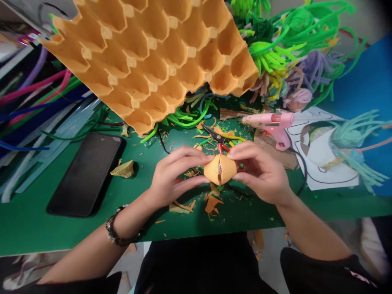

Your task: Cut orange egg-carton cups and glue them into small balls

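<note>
Between my two hands is a small orange-tan piece of egg carton, shaped like a rounded pod with a dark slit down its middle. My left hand pinches its left end between thumb and fingers. On the opposite end, my right hand pinches it the same way. Pliers with red and yellow handles lie just behind the piece, partly hidden by it and my right hand. Torn carton scraps are scattered on the table below.
A large egg tray covers the back of the green table. A black phone and a carton bit lie left. A pink glue gun, white paper and pipe-cleaner bundles occupy the right side.
</note>
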A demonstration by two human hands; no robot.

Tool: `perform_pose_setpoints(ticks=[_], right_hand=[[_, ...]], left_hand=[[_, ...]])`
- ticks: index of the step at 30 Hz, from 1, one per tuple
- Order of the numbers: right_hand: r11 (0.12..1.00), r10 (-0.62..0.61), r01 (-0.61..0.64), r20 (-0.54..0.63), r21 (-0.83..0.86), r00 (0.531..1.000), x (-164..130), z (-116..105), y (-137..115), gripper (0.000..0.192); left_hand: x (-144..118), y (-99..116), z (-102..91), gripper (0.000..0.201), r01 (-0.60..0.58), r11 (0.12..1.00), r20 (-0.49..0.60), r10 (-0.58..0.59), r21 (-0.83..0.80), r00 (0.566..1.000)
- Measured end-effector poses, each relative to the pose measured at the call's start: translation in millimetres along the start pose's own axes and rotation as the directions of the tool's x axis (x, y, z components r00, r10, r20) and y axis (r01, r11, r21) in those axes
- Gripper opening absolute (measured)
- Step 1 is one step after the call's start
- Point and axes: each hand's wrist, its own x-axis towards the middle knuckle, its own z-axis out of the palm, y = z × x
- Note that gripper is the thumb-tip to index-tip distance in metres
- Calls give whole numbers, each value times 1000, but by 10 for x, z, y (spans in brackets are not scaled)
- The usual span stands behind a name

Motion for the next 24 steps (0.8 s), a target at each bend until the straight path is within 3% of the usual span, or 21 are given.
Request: perform_pose_setpoints(ticks=[9, 24], right_hand=[[999, -3, 6, 46, -53, 999, -20, -22, 44, 25], [977, -129, 123, -25, -173, 991, -50, 24, 48, 34]], left_hand=[[-21, -16, -2, 33, 24, 999, 27, -25, 36, 999], [-27, -27, 42, 30, 36, 999, -40, -37, -19, 998]])
